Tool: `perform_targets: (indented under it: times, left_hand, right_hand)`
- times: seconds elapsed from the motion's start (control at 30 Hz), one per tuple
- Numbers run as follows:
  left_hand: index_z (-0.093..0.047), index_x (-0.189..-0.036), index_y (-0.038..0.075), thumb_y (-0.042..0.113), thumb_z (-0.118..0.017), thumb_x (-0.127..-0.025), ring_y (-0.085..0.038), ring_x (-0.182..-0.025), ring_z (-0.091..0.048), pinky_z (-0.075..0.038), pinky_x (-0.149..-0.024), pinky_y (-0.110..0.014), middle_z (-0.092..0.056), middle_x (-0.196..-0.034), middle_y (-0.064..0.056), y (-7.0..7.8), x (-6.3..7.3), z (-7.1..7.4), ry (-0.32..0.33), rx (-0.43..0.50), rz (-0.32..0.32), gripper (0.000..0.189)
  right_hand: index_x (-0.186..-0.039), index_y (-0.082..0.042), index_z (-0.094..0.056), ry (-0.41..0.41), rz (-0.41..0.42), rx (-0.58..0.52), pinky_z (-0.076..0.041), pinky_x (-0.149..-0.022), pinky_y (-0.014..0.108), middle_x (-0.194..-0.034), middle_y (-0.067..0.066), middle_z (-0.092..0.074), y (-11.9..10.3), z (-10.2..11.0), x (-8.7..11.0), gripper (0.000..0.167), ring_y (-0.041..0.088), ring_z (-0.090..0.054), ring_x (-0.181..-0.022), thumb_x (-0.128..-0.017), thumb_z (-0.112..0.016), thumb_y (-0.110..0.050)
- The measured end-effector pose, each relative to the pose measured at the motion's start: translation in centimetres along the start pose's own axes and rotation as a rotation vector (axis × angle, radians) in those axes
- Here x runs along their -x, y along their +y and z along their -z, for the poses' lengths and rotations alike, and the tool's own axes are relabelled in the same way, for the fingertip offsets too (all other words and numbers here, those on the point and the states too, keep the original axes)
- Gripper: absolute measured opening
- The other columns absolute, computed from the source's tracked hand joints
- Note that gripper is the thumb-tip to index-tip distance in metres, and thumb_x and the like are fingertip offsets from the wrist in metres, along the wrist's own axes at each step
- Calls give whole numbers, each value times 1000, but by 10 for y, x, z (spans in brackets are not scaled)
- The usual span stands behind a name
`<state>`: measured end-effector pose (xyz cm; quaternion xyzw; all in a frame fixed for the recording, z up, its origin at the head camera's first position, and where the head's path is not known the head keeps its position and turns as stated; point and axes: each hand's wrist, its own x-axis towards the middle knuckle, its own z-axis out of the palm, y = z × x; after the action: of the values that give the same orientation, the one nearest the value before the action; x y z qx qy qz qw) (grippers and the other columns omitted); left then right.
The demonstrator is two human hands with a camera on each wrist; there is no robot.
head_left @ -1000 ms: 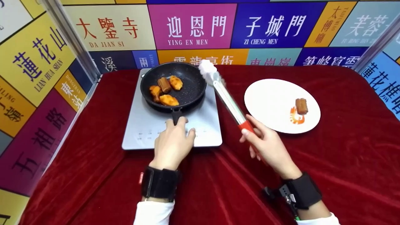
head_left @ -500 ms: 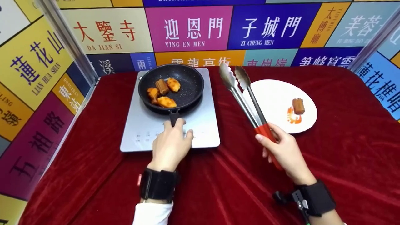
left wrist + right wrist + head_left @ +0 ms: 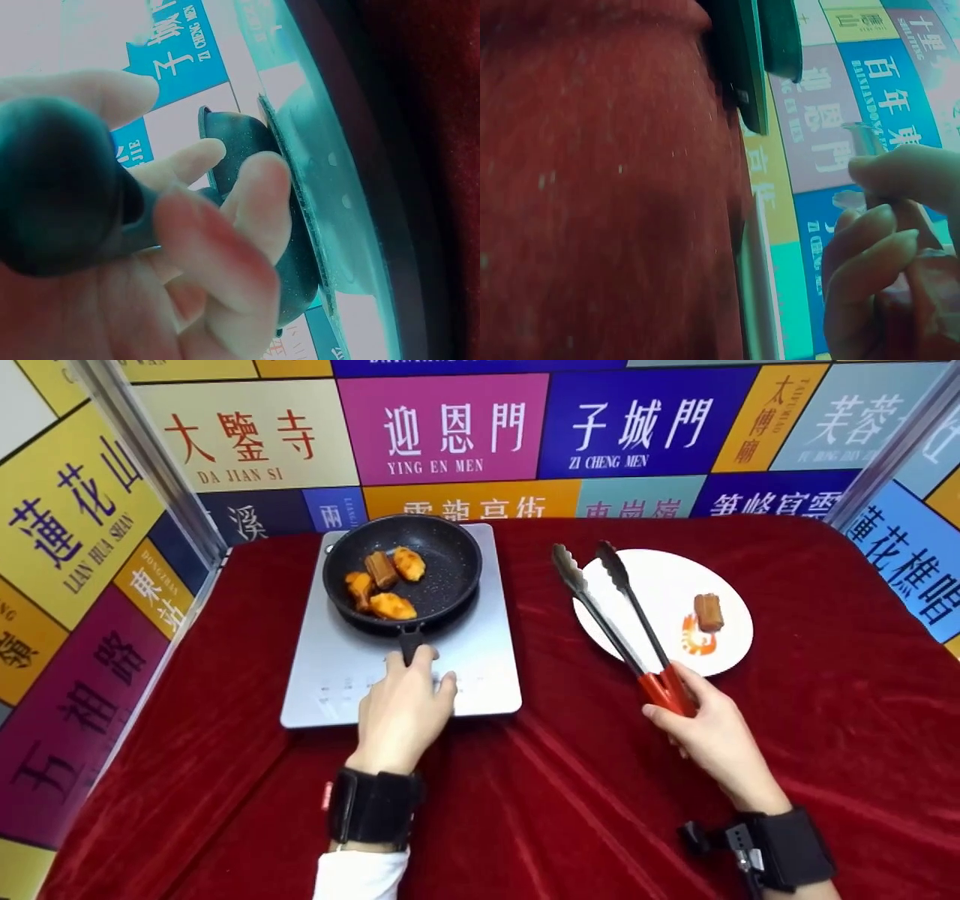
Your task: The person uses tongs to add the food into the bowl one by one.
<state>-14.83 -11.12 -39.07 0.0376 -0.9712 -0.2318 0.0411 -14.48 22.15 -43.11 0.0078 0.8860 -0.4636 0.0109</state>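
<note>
My left hand (image 3: 405, 712) grips the black handle (image 3: 139, 217) of a frying pan (image 3: 450, 562), which sits on a silver cooktop (image 3: 480, 660). Two golden wing pieces (image 3: 392, 606), an orange-brown drumstick-like piece (image 3: 359, 586) and a brown ribbed block of food (image 3: 381, 570) lie in the pan's left half. My right hand (image 3: 712, 727) holds tongs (image 3: 637, 619) by their red grips, thumb on the near side. Their scalloped tips stand spread and hold nothing, overlapping the left part of a white plate (image 3: 660, 574) in the head view.
On the plate lie another brown ribbed block (image 3: 708, 613) and an orange-and-white shrimp (image 3: 697, 637). A dark red velvet cloth (image 3: 480, 810) with folds covers the table. Panels of coloured signs (image 3: 450, 427) rise behind and at both sides.
My right hand has carried the tongs rightward and toward me, from beside the pan to over the plate's left part. The tongs have spread apart. The left hand stays on the handle.
</note>
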Motion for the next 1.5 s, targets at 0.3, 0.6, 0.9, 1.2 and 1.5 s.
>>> perform_targets:
  times: [0.3, 0.6, 0.9, 1.2, 1.5]
  left_hand:
    - [-49, -121, 20, 42, -47, -88, -28, -71, -54, -44, -59, -40, -46, -110, -13, 1, 0, -1, -5, -2, -2, 39]
    - [-49, -121, 19, 41, -46, -88, -28, -71, -54, -44, -59, -40, -46, -111, -14, 1, -1, 0, -11, -7, -7, 40]
    - [-49, -121, 19, 41, -46, -88, -30, -74, -56, -45, -60, -42, -46, -114, -15, 0, 0, 1, 2, -7, -9, 40]
    - [-48, -121, 20, 42, -45, -89, -30, -72, -56, -45, -59, -41, -45, -114, -15, 0, 0, 1, -5, -3, -8, 40]
    - [-48, -122, 20, 42, -45, -89, -28, -70, -55, -45, -58, -40, -45, -114, -15, 0, 1, 1, -15, 2, -9, 40]
  right_hand:
    - [-132, -22, -40, 97, 10, 235, -44, -44, 30, -85, 9, -54, 12, 15, 8, 56, 18, -53, -48, -82, -62, -32]
    - [-127, -19, -44, 141, 58, 354, -42, -42, 29, -73, 3, -56, 17, 22, 22, 45, 17, -54, -48, -84, -59, -20]
    - [-121, -20, -48, 175, 96, 467, -38, -45, 27, -60, -4, -58, 18, 32, 31, 42, 10, -55, -49, -81, -61, -18]
    - [-117, -18, -49, 172, 100, 546, -35, -47, 30, -63, -6, -58, 25, 50, 37, 40, 9, -52, -47, -79, -58, -14]
    - [-114, -12, -50, 211, 123, 617, -35, -50, 36, -75, 1, -61, 31, 62, 39, 42, 21, -51, -64, -73, -60, -12]
